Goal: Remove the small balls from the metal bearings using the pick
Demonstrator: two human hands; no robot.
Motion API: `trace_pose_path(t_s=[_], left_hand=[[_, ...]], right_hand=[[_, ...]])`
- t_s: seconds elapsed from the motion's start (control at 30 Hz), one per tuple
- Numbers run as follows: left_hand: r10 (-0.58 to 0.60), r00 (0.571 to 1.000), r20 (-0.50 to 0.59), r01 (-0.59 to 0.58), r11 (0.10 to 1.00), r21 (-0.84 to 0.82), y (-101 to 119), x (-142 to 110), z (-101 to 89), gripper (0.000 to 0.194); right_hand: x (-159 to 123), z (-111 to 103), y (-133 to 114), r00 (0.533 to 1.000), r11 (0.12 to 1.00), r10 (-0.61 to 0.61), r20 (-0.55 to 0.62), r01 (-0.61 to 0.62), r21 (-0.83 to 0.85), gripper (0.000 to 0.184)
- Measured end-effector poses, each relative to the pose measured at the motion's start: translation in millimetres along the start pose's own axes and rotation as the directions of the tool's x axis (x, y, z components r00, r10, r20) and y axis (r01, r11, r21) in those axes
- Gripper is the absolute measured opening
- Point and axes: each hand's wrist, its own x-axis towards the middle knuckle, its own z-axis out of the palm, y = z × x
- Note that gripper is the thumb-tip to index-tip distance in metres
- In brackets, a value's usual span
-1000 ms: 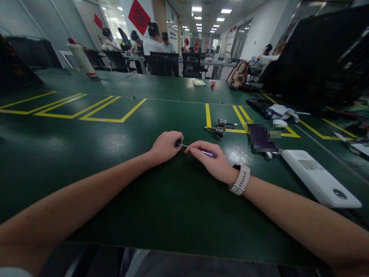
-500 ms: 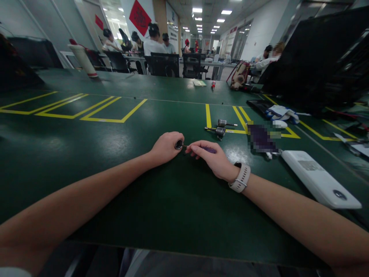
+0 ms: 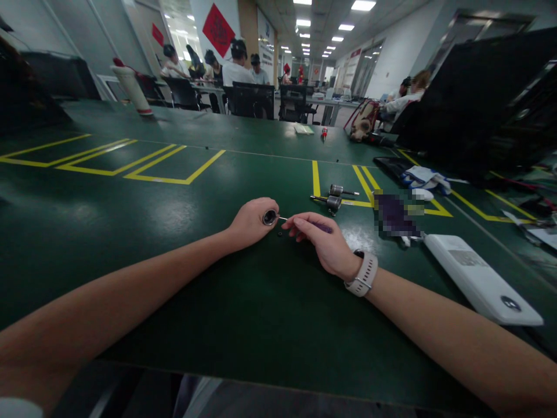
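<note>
My left hand (image 3: 256,220) is closed around a cup-shaped metal part (image 3: 269,217), its round hollow mouth facing me. Between the fingers of my right hand (image 3: 322,238) is a screwdriver (image 3: 324,227) with a purple handle. Its thin bright shaft points left at the edge of the metal part; whether the tip touches cannot be made out. Just below the shaft a tiny dark ring-like piece (image 3: 279,234) lies on the green table (image 3: 261,313). Beyond my right hand lie two metal cylinders with thin shafts, a farther one (image 3: 337,190) and a nearer one (image 3: 333,203).
To the right are a white power bank (image 3: 478,278), a blurred-out purple item (image 3: 394,215) and a white-and-blue cloth (image 3: 426,179). Yellow tape (image 3: 315,177) marks the table. A pale cylinder (image 3: 133,90) stands far left. Several people sit at desks behind.
My right hand has drawn slightly right with the screwdriver, and more of its shaft shows. The metal part's mouth faces me a little more. The view has shifted slightly.
</note>
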Motion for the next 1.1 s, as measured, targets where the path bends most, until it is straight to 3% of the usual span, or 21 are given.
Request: trace_pose_path(t_s=[0.17,0.27,0.4,0.5,0.67,0.83,1.1], left_hand=[[0.026,0.998,0.064,-0.036,0.987,0.158,0.7,-0.5,0.3,0.005],[0.023,0.999,0.049,-0.029,0.992,0.125,1.3,-1.0,-0.3,0.006],[0.018,1.0,-0.008,-0.019,0.999,-0.049,-0.1,-1.1,-0.3,0.008],[0.028,0.999,-0.015,-0.03,0.994,-0.104,-1.0,-1.2,0.2,0.01],[0.014,1.0,0.02,-0.015,0.999,0.035,0.9,-0.7,0.4,0.006],[0.039,0.995,0.087,-0.054,0.984,0.17,2.3,-0.7,-0.1,0.005],[0.047,0.999,-0.012,-0.048,0.994,-0.099,0.0,-2.6,-0.1,0.012]], right_hand=[[-3.2,3.2,0.3,0.998,0.979,-0.056,0.025,0.06,-0.195,0.015],[-1.8,1.3,0.5,0.999,0.995,-0.012,0.033,0.015,-0.103,0.016],[1.4,-2.1,-0.5,0.995,0.991,0.091,0.033,-0.094,0.099,0.015],[1.8,-1.7,-1.1,0.995,0.988,0.084,0.053,-0.09,0.129,0.015],[-1.3,2.0,1.2,1.0,1.0,0.012,-0.028,-0.011,0.005,0.014],[-3.1,2.2,2.7,1.0,0.995,-0.008,0.028,0.011,-0.101,0.016],[0.8,0.3,-2.1,0.992,0.978,0.106,0.063,-0.115,0.176,0.013]])
